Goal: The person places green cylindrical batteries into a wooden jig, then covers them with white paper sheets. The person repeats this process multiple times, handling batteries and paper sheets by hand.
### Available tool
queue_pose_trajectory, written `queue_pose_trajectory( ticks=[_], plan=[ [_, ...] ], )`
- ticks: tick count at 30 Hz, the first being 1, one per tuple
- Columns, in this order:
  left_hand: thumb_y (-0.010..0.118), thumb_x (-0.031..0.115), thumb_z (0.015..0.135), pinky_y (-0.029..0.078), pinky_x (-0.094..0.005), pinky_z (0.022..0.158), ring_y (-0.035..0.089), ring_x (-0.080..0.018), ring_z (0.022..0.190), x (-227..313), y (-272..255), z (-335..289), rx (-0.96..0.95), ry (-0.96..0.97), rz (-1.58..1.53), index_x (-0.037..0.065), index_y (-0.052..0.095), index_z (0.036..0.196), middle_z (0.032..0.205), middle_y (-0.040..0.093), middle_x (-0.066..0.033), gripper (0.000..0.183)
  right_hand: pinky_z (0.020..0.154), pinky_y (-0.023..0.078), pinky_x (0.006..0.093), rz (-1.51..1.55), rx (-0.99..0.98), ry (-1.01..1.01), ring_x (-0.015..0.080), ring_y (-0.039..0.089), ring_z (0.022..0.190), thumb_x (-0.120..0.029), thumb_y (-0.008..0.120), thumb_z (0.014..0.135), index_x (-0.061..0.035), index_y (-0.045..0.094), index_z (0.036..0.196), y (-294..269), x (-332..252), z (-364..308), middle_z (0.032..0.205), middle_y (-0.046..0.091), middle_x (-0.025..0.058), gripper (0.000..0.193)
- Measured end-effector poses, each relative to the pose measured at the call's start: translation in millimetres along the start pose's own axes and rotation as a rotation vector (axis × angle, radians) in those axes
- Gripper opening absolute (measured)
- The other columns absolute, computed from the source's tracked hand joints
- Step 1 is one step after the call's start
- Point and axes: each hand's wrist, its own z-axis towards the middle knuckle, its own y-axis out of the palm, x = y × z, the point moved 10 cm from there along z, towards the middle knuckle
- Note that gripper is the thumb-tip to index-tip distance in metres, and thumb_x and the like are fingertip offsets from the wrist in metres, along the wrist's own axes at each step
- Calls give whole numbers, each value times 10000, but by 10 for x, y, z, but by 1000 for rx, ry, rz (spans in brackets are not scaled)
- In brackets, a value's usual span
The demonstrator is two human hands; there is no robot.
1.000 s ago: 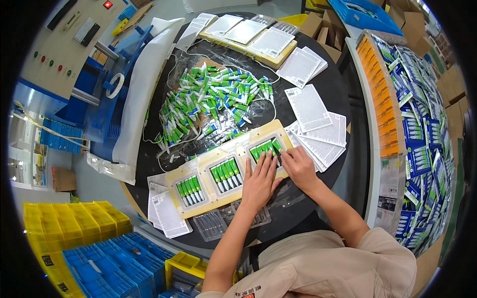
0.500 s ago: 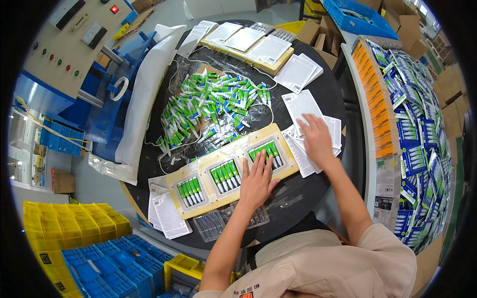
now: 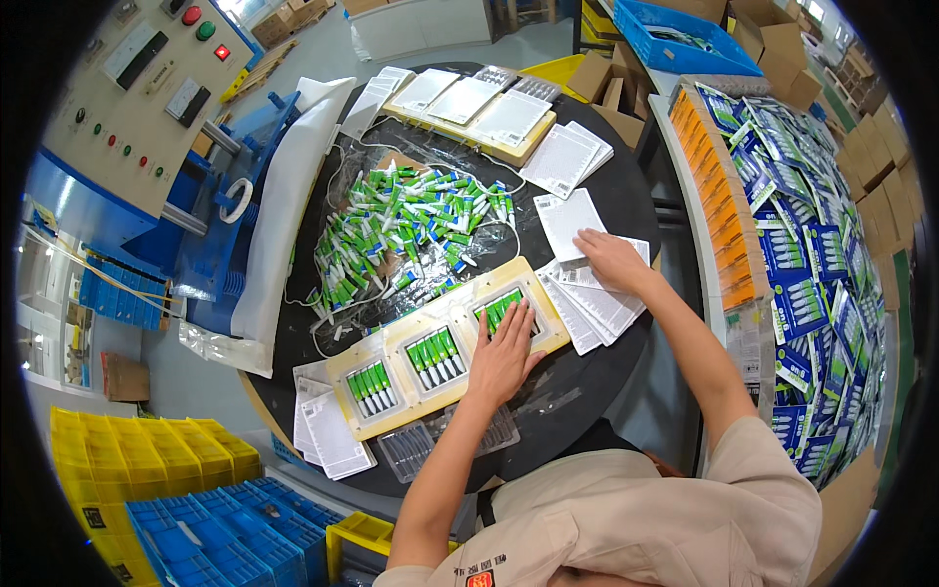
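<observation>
The white card (image 3: 569,221) lay ahead and left of the right hand (image 3: 614,262), touching it; whether pinched, I couldn't tell. The left hand (image 3: 503,357) lay flat over green tubes (image 3: 494,312), thumb out.

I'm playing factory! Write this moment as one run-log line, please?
Left hand: on green tubes in yellow tray | Right hand: at white cards | Tube heap: beyond tray
</observation>
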Motion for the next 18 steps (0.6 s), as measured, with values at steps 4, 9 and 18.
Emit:
queue_pose_trajectory(
  ticks=[4,9,18],
  plan=[
    [563,498,987,114,-576,1250,241,-244,1548,-39,-166,-122,86,-76,-17,23,344,1560,1660,285,-126,776,987,544,411,247,514,219,364,672,1143,38,550,873,-7,648,1242,-772,-48,-300,1245,685,210,385],
    [600,327,995,178,-582,1230,330,-335,1496,-422,-453,-792,279,-389,-4,23,483,1456,1596,370,-183,565,1065,511,437,283,571,-65,328,643,1227,32,548,881,8,636,1282,-1165,-1082,-590,1305,664,190,411],
    [565,205,1016,272,-564,1177,487,-379,1333,-1531,-987,-2707,512,-843,84,18,569,1327,1420,549,-184,363,1106,456,436,22,236,-254,320,583,1304,-112,568,899,41,623,1280,-276,-2038,-756,1363,621,194,414]
  ],
)
